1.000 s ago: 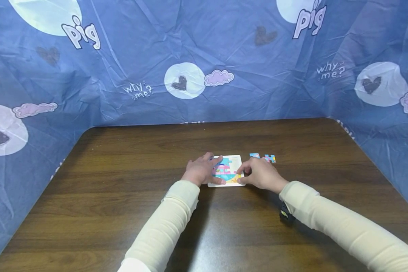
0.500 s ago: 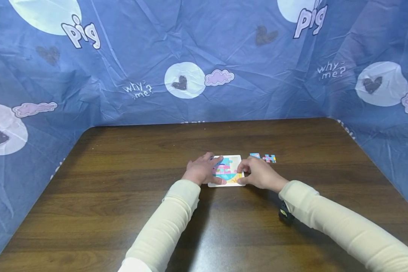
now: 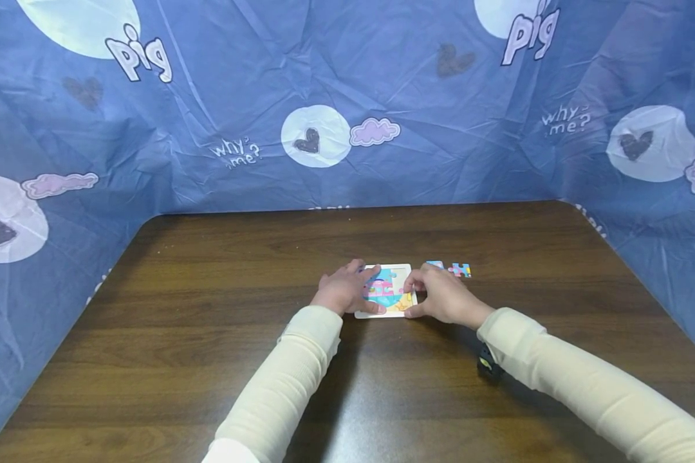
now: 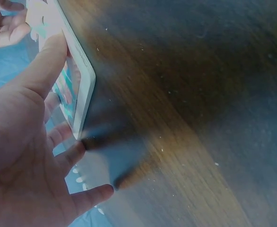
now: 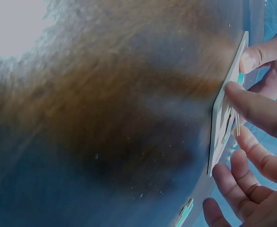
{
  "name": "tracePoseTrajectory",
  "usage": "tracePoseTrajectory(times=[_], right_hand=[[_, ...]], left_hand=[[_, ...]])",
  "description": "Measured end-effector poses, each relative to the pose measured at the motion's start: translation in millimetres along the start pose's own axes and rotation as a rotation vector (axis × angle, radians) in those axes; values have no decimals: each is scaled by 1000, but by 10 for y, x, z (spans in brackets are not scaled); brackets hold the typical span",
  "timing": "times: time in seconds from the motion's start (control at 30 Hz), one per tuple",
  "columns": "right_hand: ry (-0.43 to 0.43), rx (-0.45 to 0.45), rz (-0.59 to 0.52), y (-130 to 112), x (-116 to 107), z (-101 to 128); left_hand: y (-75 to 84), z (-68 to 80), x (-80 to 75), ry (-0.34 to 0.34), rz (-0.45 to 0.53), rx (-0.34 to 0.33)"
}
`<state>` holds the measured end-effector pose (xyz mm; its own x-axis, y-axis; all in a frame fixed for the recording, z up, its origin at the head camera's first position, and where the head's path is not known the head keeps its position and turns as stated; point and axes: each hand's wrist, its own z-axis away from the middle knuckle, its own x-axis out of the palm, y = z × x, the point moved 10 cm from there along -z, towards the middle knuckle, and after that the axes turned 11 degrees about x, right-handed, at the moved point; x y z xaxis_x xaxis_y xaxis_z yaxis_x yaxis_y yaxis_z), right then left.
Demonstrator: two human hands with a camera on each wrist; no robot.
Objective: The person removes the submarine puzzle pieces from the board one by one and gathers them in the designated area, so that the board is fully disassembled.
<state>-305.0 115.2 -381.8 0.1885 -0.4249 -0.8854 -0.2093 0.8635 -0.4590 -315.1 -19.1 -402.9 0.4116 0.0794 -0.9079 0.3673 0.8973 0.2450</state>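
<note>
A small jigsaw puzzle board (image 3: 387,315) with a white rim lies flat on the table, its picture blue, pink and turquoise. Pale backing shows at its upper right. My left hand (image 3: 343,289) rests spread on the left side, thumb on the picture and other fingers at the far edge. At the lower right corner, my right hand (image 3: 444,297) pinches a yellow-patterned puzzle piece (image 3: 407,299) between thumb and index finger. In the right wrist view that puzzle piece (image 5: 238,124) stands edge-on, slightly raised from the board; its face is hidden there.
Beyond my right hand lie two loose puzzle pieces, a blue one (image 3: 434,264) partly covered and a pink-and-blue one (image 3: 460,270). The brown wooden table (image 3: 208,347) meets a blue printed cloth (image 3: 226,83) at its back and sides.
My right index finger has drawn slightly up and away from the board's lower right corner. The left hand and the board stay in place.
</note>
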Motion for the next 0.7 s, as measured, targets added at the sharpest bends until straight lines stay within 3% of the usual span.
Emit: tracePoseTrajectory(times=[0.7], right_hand=[[163, -146, 211, -267, -114, 106]], left_hand=[[6, 15, -9, -2, -22, 7]])
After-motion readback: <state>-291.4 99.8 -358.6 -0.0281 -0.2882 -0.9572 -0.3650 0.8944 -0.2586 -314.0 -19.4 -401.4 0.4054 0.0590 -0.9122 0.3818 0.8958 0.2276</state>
